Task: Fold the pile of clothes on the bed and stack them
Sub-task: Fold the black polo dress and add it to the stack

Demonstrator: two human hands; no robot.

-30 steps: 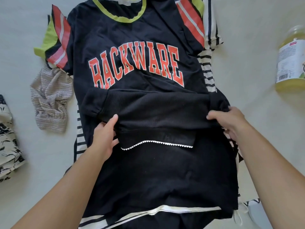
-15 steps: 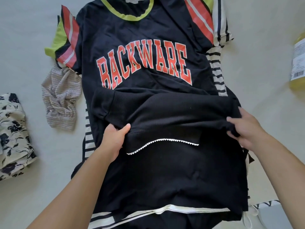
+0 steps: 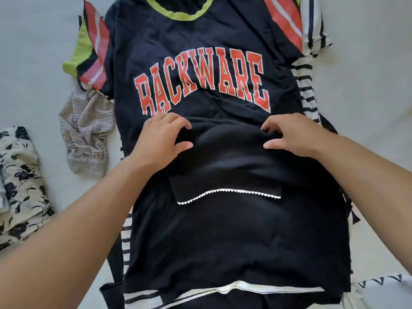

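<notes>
Left hand (image 3: pixel 159 136) and right hand (image 3: pixel 294 134), moved inward from the outer ends since a second ago, are pinching the small black ribbed garment with white scalloped trim (image 3: pixel 225 166) with curled fingers, narrowing it atop the black "RACKWARE" T-shirt (image 3: pixel 200 52) mid-bed; folding is progressing.

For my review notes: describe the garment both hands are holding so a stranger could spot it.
Find the big RACKWARE shirt. Just below its lettering lies a small black ribbed garment, gripped by the left hand and right hand. Only it has a white scalloped hem.

Striped garment (image 3: pixel 308 94) mostly hidden under black t-shirt (image 3: pixel 200 52), its collar cropped
</notes>
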